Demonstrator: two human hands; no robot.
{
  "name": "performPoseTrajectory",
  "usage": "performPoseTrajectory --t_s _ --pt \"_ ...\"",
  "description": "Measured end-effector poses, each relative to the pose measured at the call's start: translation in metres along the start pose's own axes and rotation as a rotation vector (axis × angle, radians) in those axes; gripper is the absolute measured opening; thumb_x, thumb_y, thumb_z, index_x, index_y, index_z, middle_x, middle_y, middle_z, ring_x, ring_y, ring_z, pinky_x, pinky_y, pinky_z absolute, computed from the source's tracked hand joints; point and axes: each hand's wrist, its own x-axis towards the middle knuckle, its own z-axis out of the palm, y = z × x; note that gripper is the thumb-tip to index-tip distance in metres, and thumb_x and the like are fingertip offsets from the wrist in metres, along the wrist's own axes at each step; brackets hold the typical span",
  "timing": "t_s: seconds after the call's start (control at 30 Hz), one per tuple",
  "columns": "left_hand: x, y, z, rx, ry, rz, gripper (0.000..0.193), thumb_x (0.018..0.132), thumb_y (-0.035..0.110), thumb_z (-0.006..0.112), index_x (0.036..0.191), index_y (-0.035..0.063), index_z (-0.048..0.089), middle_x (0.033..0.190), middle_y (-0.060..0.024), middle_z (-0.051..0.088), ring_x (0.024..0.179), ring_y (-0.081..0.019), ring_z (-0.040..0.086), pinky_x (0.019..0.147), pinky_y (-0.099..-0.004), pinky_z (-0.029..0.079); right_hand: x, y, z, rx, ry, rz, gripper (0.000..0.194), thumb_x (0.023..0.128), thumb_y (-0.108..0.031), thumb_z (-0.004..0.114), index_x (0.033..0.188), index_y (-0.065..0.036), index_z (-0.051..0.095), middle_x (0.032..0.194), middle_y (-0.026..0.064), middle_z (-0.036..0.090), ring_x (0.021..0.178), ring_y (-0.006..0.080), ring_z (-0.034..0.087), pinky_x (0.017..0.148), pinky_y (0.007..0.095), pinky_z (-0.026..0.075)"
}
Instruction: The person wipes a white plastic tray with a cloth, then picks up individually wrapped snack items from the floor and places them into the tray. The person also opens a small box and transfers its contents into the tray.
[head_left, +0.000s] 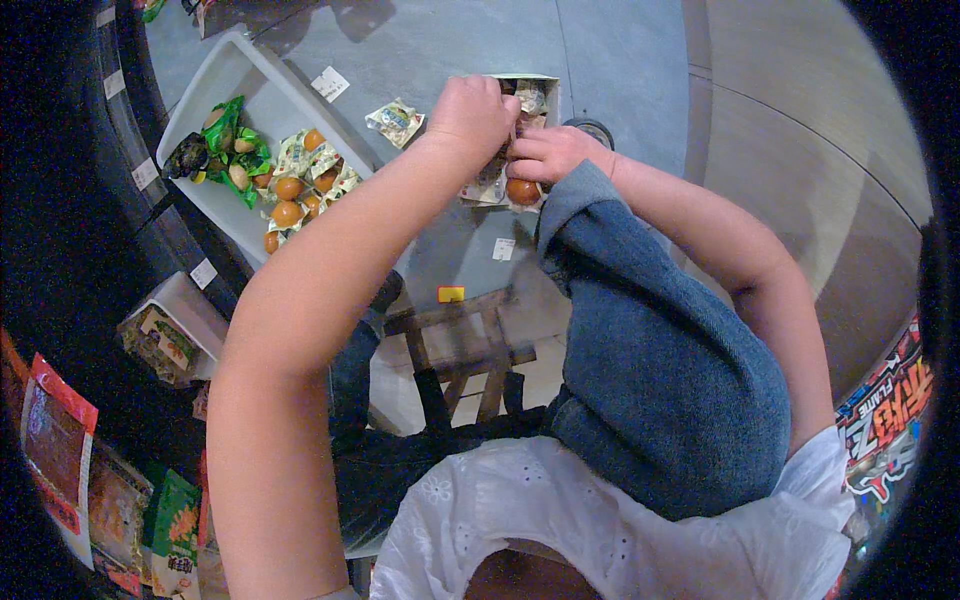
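My left hand (471, 112) reaches over a small open carton (553, 97), its fingers bent down at the carton's contents. Close beside it, my right hand (559, 154) has its fingers curled over the carton's near side, almost touching the left. A clear packet with a brown egg-like item (523, 191) shows just below my right fingers. A pale printed packet (532, 97) sits inside the carton at the far end. The fingertips of both hands are hidden, so what they grip is unclear. Left of the carton lies a single pale wrapped packet (395, 122) on the grey floor.
A white plastic bin (259, 82) at left holds green packets (229, 142) and several brown egg packets (288, 214). Paper tags (330, 83) lie about. A small wooden stool (457, 337) stands below. My denim-covered knee (660, 360) rises beside my right arm. Packaged goods (60, 450) line the lower left.
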Motion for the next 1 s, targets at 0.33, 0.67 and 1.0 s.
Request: performPoseTrajectory --t_s 0.33,0.67,1.0 --pt "-0.045 -0.051 -0.02 -0.657 0.254 0.003 0.04 0.068 0.02 0.077 0.104 0.0135 0.06 0.097 -0.0067 0.063 0.092 -0.0238 0.063 0.077 -0.0377 0.052 -0.014 -0.017 -0.03 0.368 0.123 0.171 0.021 0.075 -0.02 0.062 0.093 -0.009 0.059 0.093 0.0076 0.059 0.086 0.0297 0.06 0.071 0.0378 0.051" --pt "-0.234 -0.16 -0.023 -1.723 0.129 -0.778 0.049 0.079 0.018 0.074 0.121 0.0105 0.049 0.105 -0.0047 0.061 0.089 -0.0127 0.059 0.073 -0.0277 0.049 0.044 -0.047 -0.059 0.505 0.414 0.13 0.031 0.065 -0.003 0.074 0.093 -0.005 0.063 0.092 0.0114 0.064 0.087 0.029 0.064 0.076 0.0346 0.051" --pt "-0.215 -0.204 0.039 -1.922 0.609 -1.12 0.042 0.083 0.027 0.072 0.116 0.0102 0.052 0.099 -0.0042 0.061 0.08 -0.0134 0.058 0.07 -0.0308 0.05 0.297 -0.046 -0.017 0.919 0.367 0.766 0.043 0.078 -0.039 0.071 0.1 -0.002 0.068 0.085 0.0103 0.07 0.075 0.023 0.067 0.067 0.0368 0.053"
